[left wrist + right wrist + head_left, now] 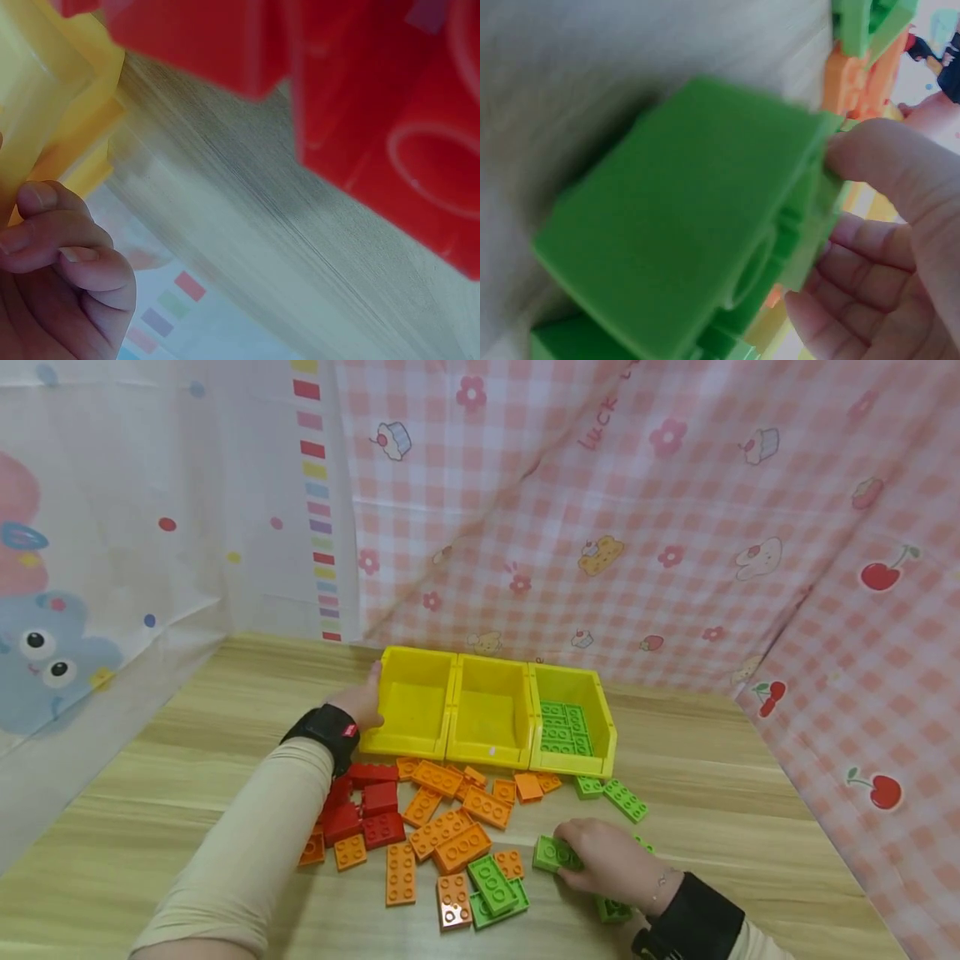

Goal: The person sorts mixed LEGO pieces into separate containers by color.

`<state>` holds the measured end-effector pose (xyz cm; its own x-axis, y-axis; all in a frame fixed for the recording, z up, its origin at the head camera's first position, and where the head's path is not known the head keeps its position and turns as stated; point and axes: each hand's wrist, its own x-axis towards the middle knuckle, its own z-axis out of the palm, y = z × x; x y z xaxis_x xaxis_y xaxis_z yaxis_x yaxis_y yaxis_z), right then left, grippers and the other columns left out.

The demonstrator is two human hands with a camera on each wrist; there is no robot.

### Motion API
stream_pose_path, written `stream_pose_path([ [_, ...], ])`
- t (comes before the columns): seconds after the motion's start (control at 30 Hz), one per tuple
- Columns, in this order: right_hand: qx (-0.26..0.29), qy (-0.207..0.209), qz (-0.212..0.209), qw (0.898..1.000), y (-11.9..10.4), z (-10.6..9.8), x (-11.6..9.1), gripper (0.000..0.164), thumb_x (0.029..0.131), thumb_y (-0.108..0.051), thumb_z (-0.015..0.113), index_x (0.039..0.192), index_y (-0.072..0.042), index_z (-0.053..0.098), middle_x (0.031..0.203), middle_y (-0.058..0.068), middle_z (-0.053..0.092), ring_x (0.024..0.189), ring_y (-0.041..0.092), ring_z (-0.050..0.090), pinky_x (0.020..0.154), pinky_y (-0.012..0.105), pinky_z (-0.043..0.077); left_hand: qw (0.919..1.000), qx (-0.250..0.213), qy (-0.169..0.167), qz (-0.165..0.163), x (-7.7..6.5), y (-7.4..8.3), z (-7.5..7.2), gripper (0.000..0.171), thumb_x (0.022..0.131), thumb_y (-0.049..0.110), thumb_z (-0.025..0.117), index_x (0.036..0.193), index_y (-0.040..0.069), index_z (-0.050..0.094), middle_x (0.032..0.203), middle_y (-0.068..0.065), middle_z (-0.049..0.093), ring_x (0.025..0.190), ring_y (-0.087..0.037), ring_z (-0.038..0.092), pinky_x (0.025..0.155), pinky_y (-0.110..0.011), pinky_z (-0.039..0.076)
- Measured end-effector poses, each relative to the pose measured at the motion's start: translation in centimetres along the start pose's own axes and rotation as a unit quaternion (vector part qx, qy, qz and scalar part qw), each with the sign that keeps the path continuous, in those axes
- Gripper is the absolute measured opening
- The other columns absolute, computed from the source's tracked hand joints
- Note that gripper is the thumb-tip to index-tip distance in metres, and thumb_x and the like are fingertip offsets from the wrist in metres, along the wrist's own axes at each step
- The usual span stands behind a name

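Observation:
My left hand (360,702) grips the left side of a row of three joined yellow bins (450,752). In the left wrist view its fingers (75,255) curl close against the yellow plastic. On the right of the table, my right hand (611,864) pinches a green toy brick (553,853) between thumb and fingers. Another green brick (613,910) lies by that wrist, and a large green brick (682,210) fills the front of the right wrist view. Green bricks (566,727) lie flat in the right bin; the left and middle bins hold none.
Red bricks (381,797) cluster beside my left forearm. Several orange bricks (442,835) spread in front of the bins, some overlapping. Two stacked green bricks (495,889) lie at the front, and a green brick (626,800) sits before the right bin. A patterned curtain (555,527) stands behind.

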<state>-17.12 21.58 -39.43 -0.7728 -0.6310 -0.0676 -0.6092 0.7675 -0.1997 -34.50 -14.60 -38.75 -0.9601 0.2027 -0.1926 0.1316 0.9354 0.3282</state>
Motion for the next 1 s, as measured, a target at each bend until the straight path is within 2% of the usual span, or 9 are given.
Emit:
stream_pose_path([
  [0.17,-0.001,0.009,0.012,1.000,0.3,-0.5,0.8,0.033,0.076,-0.022,0.076,0.098,-0.006,0.058,0.076,-0.004,0.059,0.062,0.003,0.050,0.055,0.024,0.044,1.0000,0.001,0.001,-0.001,-0.2,0.3,-0.8,0.097,0.084,0.013,0.065,0.146,-0.001,-0.008,0.063,-0.012,0.055,0.053,-0.025,0.050,0.054,-0.035,0.039],
  [0.3,0.038,0.006,0.026,0.999,0.7,-1.5,0.9,0.032,0.080,-0.024,0.073,0.104,-0.006,0.060,0.087,-0.001,0.063,0.070,0.005,0.055,0.061,0.026,0.046,1.0000,-0.001,0.005,0.001,-0.3,0.6,-1.1,0.097,0.082,0.013,0.066,0.147,0.000,-0.005,0.065,-0.013,0.056,0.055,-0.026,0.051,0.056,-0.036,0.040],
  [0.37,0.052,0.030,0.020,0.998,1.0,-2.3,1.0,0.032,0.082,-0.020,0.071,0.107,-0.004,0.060,0.094,0.003,0.063,0.079,0.011,0.058,0.066,0.029,0.048,1.0000,0.002,0.008,0.002,-0.2,0.7,-1.2,0.097,0.082,0.013,0.066,0.147,0.000,-0.004,0.066,-0.013,0.056,0.056,-0.026,0.052,0.057,-0.036,0.040],
  [0.47,0.049,0.089,0.022,0.995,1.9,-3.6,1.6,0.035,0.082,-0.016,0.071,0.111,0.000,0.059,0.101,0.008,0.062,0.088,0.019,0.059,0.073,0.035,0.049,0.9999,0.006,0.013,0.005,0.0,0.9,-1.4,0.096,0.082,0.013,0.066,0.147,0.000,-0.004,0.067,-0.013,0.056,0.057,-0.027,0.053,0.056,-0.036,0.041],
  [0.57,0.019,0.138,0.038,0.990,3.1,-4.8,2.7,0.037,0.082,-0.014,0.071,0.112,0.003,0.059,0.103,0.013,0.062,0.092,0.025,0.059,0.077,0.040,0.049,0.9998,0.008,0.016,0.009,0.2,0.8,-1.6,0.096,0.082,0.013,0.066,0.147,0.000,-0.005,0.067,-0.013,0.056,0.056,-0.026,0.052,0.055,-0.035,0.040],
  [0.63,-0.001,0.153,0.061,0.986,4.1,-5.3,3.7,0.038,0.083,-0.016,0.070,0.115,0.003,0.059,0.105,0.015,0.062,0.095,0.028,0.060,0.079,0.042,0.048,0.9998,0.007,0.016,0.010,0.3,0.7,-1.6,0.097,0.082,0.013,0.066,0.147,0.000,-0.005,0.068,-0.013,0.057,0.056,-0.026,0.053,0.055,-0.035,0.040],
  [0.73,-0.017,0.158,0.093,0.983,5.5,-5.7,5.5,0.042,0.084,-0.015,0.069,0.119,0.005,0.057,0.109,0.019,0.061,0.099,0.032,0.059,0.082,0.045,0.047,0.9998,0.003,0.020,0.006,0.4,0.4,-1.3,0.097,0.082,0.013,0.067,0.147,0.000,-0.004,0.074,-0.016,0.060,0.060,-0.027,0.054,0.057,-0.037,0.042],
  [0.83,-0.021,0.144,0.118,0.982,6.8,-5.7,7.4,0.044,0.085,-0.013,0.067,0.123,0.006,0.053,0.114,0.022,0.059,0.103,0.035,0.057,0.085,0.045,0.045,0.9997,-0.002,0.024,-0.003,0.4,0.1,-0.7,0.097,0.080,0.013,0.069,0.147,0.000,-0.001,0.078,-0.017,0.061,0.063,-0.028,0.056,0.060,-0.039,0.044],
  [1.0,-0.023,0.118,0.154,0.981,8.3,-5.0,10.0,0.040,0.086,-0.008,0.065,0.122,0.005,0.054,0.115,0.022,0.056,0.105,0.035,0.055,0.086,0.045,0.045,0.9994,-0.001,0.035,0.004,0.5,-0.3,0.8,0.097,0.078,0.013,0.069,0.147,0.000,0.002,0.068,-0.012,0.057,0.056,-0.026,0.053,0.054,-0.036,0.041],
])
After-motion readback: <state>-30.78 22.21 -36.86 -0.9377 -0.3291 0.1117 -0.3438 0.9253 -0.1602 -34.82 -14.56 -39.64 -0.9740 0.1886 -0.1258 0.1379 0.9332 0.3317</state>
